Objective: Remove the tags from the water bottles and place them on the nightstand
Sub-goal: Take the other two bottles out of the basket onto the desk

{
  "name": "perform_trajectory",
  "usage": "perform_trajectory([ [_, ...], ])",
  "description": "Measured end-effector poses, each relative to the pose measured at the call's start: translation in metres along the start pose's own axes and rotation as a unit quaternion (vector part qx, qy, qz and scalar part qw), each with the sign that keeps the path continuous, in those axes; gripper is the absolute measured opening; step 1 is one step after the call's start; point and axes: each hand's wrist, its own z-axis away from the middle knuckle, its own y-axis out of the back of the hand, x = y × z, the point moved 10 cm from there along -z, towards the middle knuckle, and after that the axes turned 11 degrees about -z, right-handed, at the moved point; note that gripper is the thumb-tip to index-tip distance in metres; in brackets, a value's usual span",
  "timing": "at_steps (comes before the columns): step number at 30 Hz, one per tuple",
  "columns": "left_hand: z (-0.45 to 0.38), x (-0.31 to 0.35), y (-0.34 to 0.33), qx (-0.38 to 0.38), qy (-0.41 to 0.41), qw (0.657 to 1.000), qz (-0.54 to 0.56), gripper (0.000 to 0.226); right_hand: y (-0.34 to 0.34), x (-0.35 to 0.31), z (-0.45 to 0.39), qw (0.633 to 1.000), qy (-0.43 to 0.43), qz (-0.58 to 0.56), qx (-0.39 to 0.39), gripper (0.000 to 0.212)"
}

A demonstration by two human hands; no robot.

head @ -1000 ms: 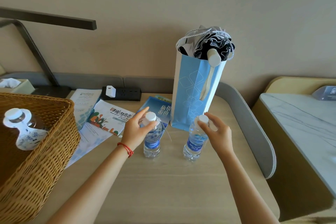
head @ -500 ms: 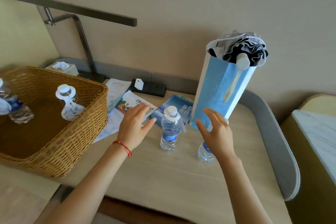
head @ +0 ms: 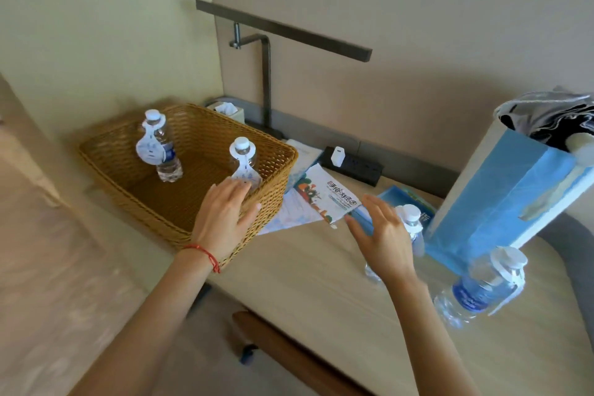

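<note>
Two water bottles with white paper tags on their necks stand in a wicker basket (head: 135, 199): one at the back left (head: 162, 151), one at the front right (head: 245, 161). My left hand (head: 221, 219) is open over the basket's near rim, fingertips close to the front bottle's tag. Two more bottles stand on the wooden nightstand (head: 308, 292): one (head: 413, 228) partly hidden behind my open right hand (head: 382, 238), another (head: 482, 286) at the right beside the blue bag. Both hands hold nothing.
A tall blue paper bag (head: 501, 202) with a folded umbrella stands at the right. Leaflets (head: 318, 199) and a blue booklet lie between basket and bag. A black power strip (head: 353, 164), a tissue box (head: 226, 109) and a dark desk lamp (head: 266, 80) line the wall.
The view has swung left. Both hands let go of the two bottles on the nightstand and moved left; my left hand now reaches over the basket rim.
</note>
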Motion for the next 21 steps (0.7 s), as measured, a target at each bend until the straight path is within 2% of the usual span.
perform_trajectory([
  [4,0.004,-0.059,0.006,-0.009,0.028,1.0,0.006,0.048,-0.041,-0.035,-0.01,1.0,-0.014,-0.026,0.005,0.044],
  [8,0.003,-0.116,0.017,-0.014,0.019,1.0,0.008,0.05,-0.084,-0.077,-0.016,0.996,-0.021,-0.081,0.023,0.039],
  [12,-0.004,-0.167,0.022,-0.018,-0.003,1.0,-0.001,0.049,-0.125,-0.107,-0.023,0.996,-0.028,-0.077,0.016,0.043],
  [21,-0.034,-0.225,0.022,-0.014,-0.033,0.999,0.02,0.047,-0.171,-0.139,-0.045,0.997,-0.045,-0.05,0.034,0.041],
])
